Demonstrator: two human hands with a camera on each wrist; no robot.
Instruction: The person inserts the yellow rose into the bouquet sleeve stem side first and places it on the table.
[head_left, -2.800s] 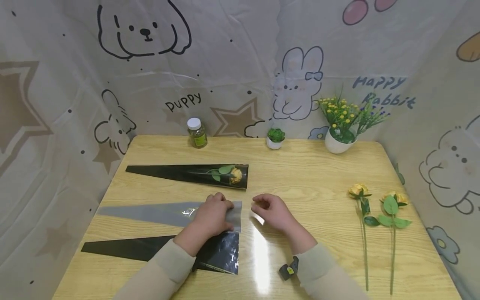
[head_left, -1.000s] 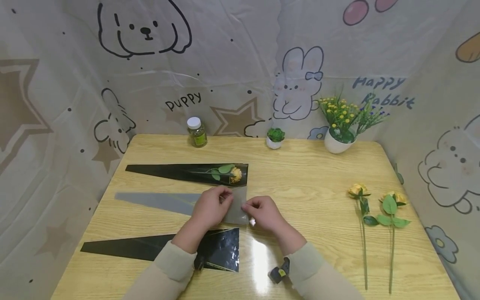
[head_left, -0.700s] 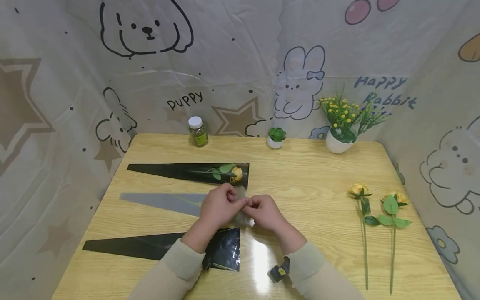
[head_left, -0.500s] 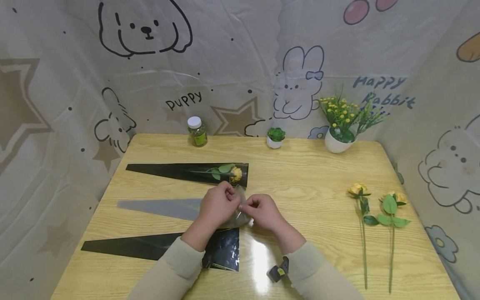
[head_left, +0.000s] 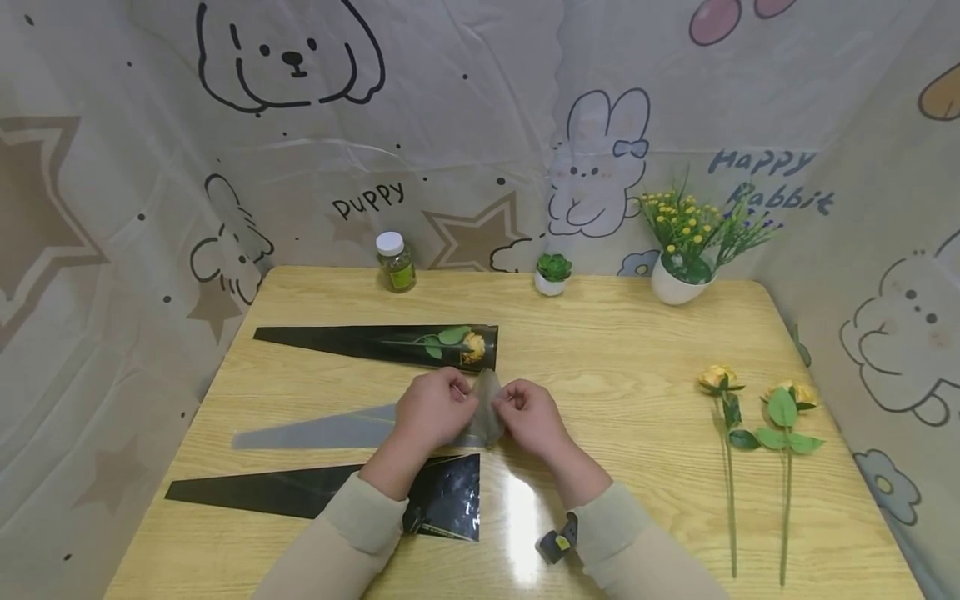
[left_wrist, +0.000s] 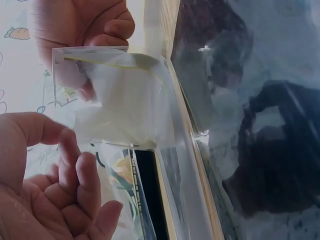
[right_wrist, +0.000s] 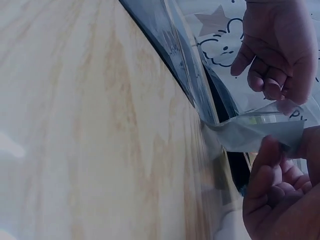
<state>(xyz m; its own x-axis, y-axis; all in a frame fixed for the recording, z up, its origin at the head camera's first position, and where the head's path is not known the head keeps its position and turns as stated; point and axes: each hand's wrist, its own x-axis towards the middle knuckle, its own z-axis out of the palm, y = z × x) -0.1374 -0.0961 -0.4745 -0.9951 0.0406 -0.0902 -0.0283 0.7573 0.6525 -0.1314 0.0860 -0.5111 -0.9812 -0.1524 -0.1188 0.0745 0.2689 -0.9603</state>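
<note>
A translucent grey flower sleeve [head_left: 322,429] lies with its narrow end to the left. Its wide mouth [head_left: 487,408] is raised and spread apart between my hands. My left hand [head_left: 433,408] pinches one side of the mouth between thumb and forefinger. Opposite it, my right hand [head_left: 531,417] pinches the other side; in the right wrist view its fingertips grip the grey film [right_wrist: 260,135]. Behind them lies a black sleeve [head_left: 337,343] with a yellow rose [head_left: 473,347] inside. A second black sleeve [head_left: 255,496] lies flat in front, partly covered by my left forearm.
Two yellow roses [head_left: 720,380] [head_left: 783,400] with long stems lie on the right of the wooden table [head_left: 622,333]. Along the back stand a lidded jar [head_left: 397,265], a small succulent [head_left: 552,271] and a white flower pot [head_left: 677,281]. Printed cloth hangs behind.
The grey sleeve's wide end, flat at first with my left hand on it, is now lifted and spread. My right hand came in to pinch it. Its narrow end shifted right, then swung toward the front.
</note>
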